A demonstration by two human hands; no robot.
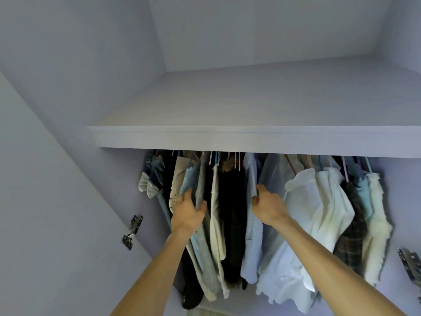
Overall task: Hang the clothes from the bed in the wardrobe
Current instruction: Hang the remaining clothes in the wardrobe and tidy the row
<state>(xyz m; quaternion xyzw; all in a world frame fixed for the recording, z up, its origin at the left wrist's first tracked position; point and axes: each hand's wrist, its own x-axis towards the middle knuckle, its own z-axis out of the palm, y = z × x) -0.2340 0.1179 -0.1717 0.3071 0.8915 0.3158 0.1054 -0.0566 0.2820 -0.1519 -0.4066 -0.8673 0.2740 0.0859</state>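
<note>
Left hand (188, 212) — fingers curled round grey garment (201, 179); right hand (268, 207) — fingers clamped on pale blue shirt (251, 236) edge (dark clothes (232, 213) between), below wardrobe shelf (250, 136).

A pale shelf (250, 136) runs from left to right, its thick front edge near, its top reaching the far wall (273, 30); at the left stands an open door (45, 201), pale as the shelf; a metal hinge (132, 229) sits where the door meets the side panel; a second hinge (410, 264) shows at the right edge, partly cut off; just under the shelf thin hanger necks poke out: a blue hanger (216, 157) left of centre, a tilted pink hanger (290, 165) right of it, a teal hanger (368, 165) farther right.
</note>
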